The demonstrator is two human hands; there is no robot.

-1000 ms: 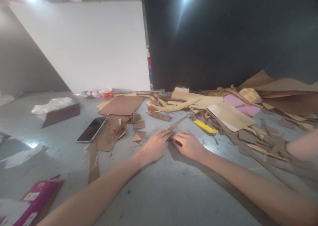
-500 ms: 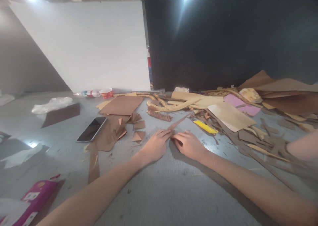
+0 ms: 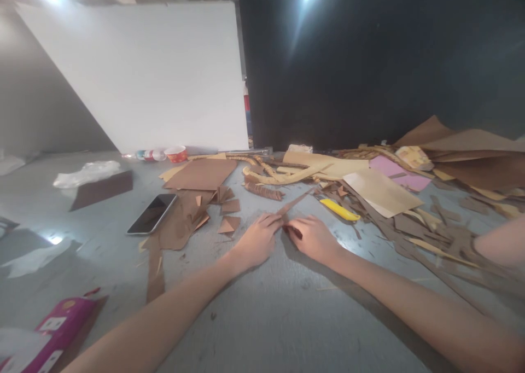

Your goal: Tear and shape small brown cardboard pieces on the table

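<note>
Both hands meet low over the grey table at the centre. My left hand [image 3: 258, 239] rests with its fingers together on the near end of a narrow brown paper strip [image 3: 296, 200], which runs away up and to the right. Opposite it, my right hand [image 3: 314, 239] has its thumb and fingers curled into a pinch at the same end of the strip. The fingertips hide that end. Just beyond my right hand lies a yellow utility knife [image 3: 339, 209]. Behind the hands is a brown piece with a fringed edge [image 3: 263, 191].
A phone [image 3: 152, 214], brown paper sheets [image 3: 200, 174] and small squares lie to the left. Rolled tan paper [image 3: 283, 177], a pink sheet [image 3: 397, 172] and brown scraps spread right. A purple tissue pack [image 3: 65, 329] sits near left. Another person's arm [image 3: 502, 239] reaches in right.
</note>
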